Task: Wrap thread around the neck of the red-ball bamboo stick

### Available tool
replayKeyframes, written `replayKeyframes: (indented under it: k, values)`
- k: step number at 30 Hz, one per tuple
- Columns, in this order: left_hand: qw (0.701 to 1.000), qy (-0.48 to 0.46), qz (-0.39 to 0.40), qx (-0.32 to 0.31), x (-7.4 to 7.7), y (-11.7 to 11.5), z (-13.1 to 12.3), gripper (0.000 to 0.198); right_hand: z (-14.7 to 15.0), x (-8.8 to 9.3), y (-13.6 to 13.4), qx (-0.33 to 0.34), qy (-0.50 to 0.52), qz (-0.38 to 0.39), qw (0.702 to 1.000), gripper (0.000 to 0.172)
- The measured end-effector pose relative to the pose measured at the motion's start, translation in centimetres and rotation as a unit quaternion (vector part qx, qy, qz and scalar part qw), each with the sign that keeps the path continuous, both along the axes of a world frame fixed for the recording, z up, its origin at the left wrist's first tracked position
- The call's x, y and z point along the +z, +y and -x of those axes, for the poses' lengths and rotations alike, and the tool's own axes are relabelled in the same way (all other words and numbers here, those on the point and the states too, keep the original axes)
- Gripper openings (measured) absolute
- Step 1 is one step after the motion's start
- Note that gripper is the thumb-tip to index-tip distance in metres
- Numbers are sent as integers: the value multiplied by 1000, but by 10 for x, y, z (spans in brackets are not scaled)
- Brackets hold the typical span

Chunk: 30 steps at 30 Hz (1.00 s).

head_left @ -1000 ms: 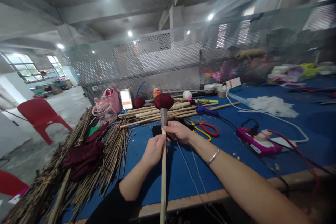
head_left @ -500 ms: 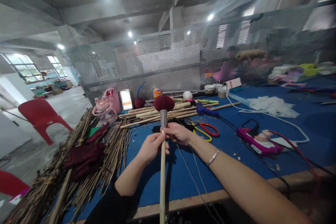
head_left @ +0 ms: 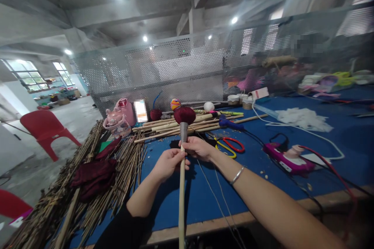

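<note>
A pale wooden stick (head_left: 181, 198) stands upright before me, topped by a dark red rounded head (head_left: 185, 115). Below that head, grey thread wrapping (head_left: 184, 131) covers the stick's neck. My left hand (head_left: 169, 162) is closed around the stick a little under the wrapping. Just above it, my right hand (head_left: 198, 148) pinches at the lower end of the wrapping, thumb and fingers together; whether it grips the thread or the stick is hard to make out. Thin grey thread (head_left: 210, 190) hangs from near my right hand down past the table edge.
Bundled thin twigs (head_left: 128, 175) and dark red cloth (head_left: 95, 175) lie at left. Behind are peeled sticks (head_left: 166, 126), a blue glue gun (head_left: 230, 122) and scissors (head_left: 233, 146) with red and yellow handles. A purple power strip (head_left: 289, 159) with cables and white fluff (head_left: 304, 118) lie right.
The red head and the top of the stick have shifted slightly right and the head has turned a little. Both hands keep nearly the same place and hold.
</note>
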<state>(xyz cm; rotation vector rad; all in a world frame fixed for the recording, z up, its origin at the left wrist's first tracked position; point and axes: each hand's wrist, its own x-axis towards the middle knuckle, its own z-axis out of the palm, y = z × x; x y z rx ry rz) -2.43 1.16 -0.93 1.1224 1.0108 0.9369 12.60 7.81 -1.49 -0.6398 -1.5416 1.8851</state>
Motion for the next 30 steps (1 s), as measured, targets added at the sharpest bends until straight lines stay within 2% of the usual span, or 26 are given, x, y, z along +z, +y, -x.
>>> replayKeyframes:
  k: [4, 9, 15, 19, 21, 26, 28, 30]
  values:
    - [999, -31, 15, -36, -2, 0, 1, 41, 5, 1, -3, 0, 34, 1, 999, 35]
    - [996, 43, -55, 53, -4, 4, 5, 38, 6, 1, -3, -51, -7, -27, 998, 36]
    - [996, 54, -60, 38, -1, 3, 4, 39, 6, 6, -7, -76, -35, -44, 995, 36]
    - [995, 52, -59, 64, -2, 2, 2, 37, 5, 9, -7, -89, -43, -56, 994, 36]
    - [997, 32, -43, 54, -1, 2, 3, 37, 4, 11, -7, -81, -41, -53, 994, 36]
    - [998, -30, 23, -46, 2, 2, 8, 37, 3, 9, -6, -22, -25, -35, 999, 36]
    - [998, -33, 33, -46, 1, 1, 8, 37, 5, 5, -5, -22, -18, -37, 999, 37]
    - [1000, -19, 15, -11, 0, 0, 5, 37, 6, 1, -4, -43, -19, -45, 998, 36]
